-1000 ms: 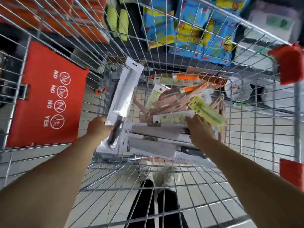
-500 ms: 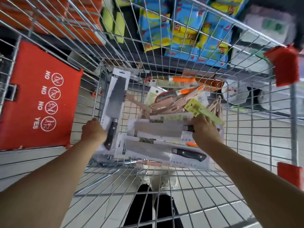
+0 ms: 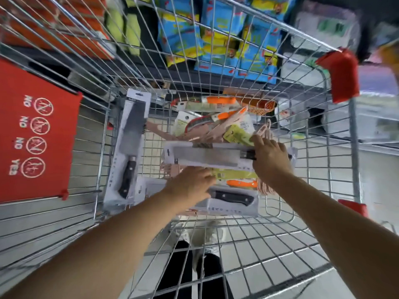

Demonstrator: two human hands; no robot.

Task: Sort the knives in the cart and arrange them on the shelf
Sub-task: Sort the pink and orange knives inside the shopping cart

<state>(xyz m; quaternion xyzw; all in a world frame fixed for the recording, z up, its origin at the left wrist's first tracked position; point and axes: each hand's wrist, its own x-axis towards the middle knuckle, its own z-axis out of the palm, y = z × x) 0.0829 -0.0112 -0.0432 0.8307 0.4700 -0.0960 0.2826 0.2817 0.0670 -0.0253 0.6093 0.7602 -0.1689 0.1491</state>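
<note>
The wire cart (image 3: 302,134) holds every packaged knife; none shelved, so sorting looks barely begun. One cleaver pack (image 3: 129,147) lies along its left wall. Right hand (image 3: 269,160) grips a second cleaver pack (image 3: 207,156) mid-cart; left hand (image 3: 190,186) rests spread on the pile.

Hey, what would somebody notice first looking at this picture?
Probably the two bare arms reaching into a wire cart full of packaged knives. The right hand holds a long boxed knife mid-cart; the left hand rests on the pile. A cleaver pack leans by the left wall, beside a red sign.
</note>
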